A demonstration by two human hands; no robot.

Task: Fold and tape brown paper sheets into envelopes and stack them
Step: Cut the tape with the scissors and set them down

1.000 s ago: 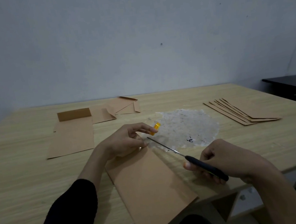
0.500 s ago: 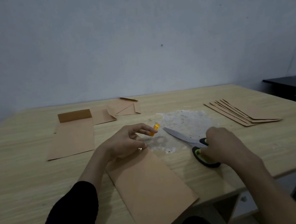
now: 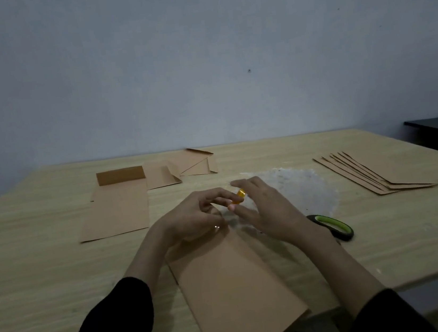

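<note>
Now that scissors (image 3: 331, 227) are lying released, right hand (image 3: 269, 210), fingers straightened, is reaching toward tape roll (image 3: 240, 197) that left hand (image 3: 191, 221) is pinching above folded brown sheet (image 3: 237, 289); taping likely beginning.

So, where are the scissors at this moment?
In the head view the scissors lie on the table at the right, close beside the wrist of the right hand, near the whitish patch.

cam: head, one wide-angle view | from: above the near edge of the counter (image 3: 31, 274) | faces: forward and down, across to the back wall (image 3: 198, 57) | range: close on left hand (image 3: 191, 221) and right hand (image 3: 270, 212), both mid-frame
</note>
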